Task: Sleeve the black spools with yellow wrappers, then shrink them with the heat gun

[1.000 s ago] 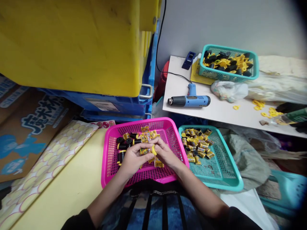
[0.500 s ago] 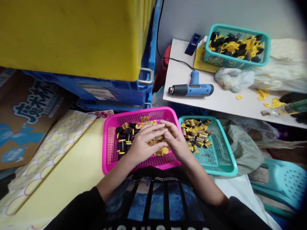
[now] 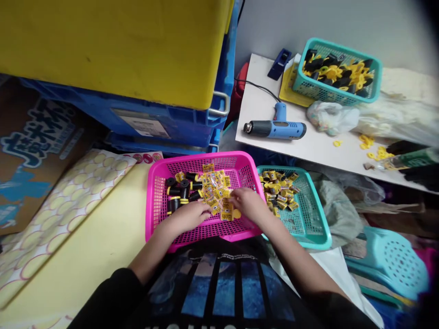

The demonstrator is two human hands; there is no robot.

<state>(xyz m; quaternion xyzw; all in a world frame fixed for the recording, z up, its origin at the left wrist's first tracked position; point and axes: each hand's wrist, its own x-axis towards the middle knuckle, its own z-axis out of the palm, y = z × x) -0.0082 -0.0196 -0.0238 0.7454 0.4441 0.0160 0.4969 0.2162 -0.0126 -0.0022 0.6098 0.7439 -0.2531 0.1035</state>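
Both hands are low inside a pink basket [image 3: 202, 157] on my lap. My left hand [image 3: 192, 215] is in its lower middle, fingers curled together beside the yellow printed labels [image 3: 216, 180]; what they hold, if anything, is hidden. My right hand [image 3: 249, 206] comes in from the right, its fingertips closed on a yellow label at the pile's edge. Left of the pile lie several black cylinders [image 3: 174, 204] with yellow ends. Near my right hand is a yellow disc [image 3: 236, 214].
A teal basket [image 3: 317, 205] beside the pink one holds label-wrapped cylinders [image 3: 279, 192]. On the white table [image 3: 262, 82] lie a blue heat gun [image 3: 286, 130] and another teal basket [image 3: 338, 93] of black and yellow parts. Blue crates [image 3: 181, 123] stand ahead; a turquoise stool [image 3: 394, 260] is at right.
My hands were close together above the basket; they have moved apart and lower. The right hand now reaches the labels. The view has shifted slightly.
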